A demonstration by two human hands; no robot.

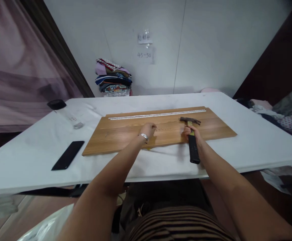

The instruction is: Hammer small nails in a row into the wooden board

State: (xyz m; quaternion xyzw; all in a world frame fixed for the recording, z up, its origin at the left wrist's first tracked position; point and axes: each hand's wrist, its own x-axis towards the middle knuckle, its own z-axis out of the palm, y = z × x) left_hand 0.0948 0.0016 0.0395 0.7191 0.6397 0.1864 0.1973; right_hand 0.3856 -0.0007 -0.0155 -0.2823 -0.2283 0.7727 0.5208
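Note:
My right hand (194,132) is wrapped around a claw hammer (193,147), gripping it high up near the metal head. The black handle end points down toward me, and the head is raised above the wooden board (126,132). Over the board's middle, my left hand (148,129) has its fingertips pinched together close to the surface. Whatever sits between those fingertips is too small to make out. A short row of tiny dots, like nail heads (162,129), runs rightward from the left fingertips. A silver bracelet (144,136) circles my left wrist.
A white strip (158,114) lies along the board's far side. Left of the board are a flat black phone-like slab (68,155) and a clear bottle (70,117) with a black cap. Folded cloths (114,78) are stacked behind the white-covered table (30,157), by the wall.

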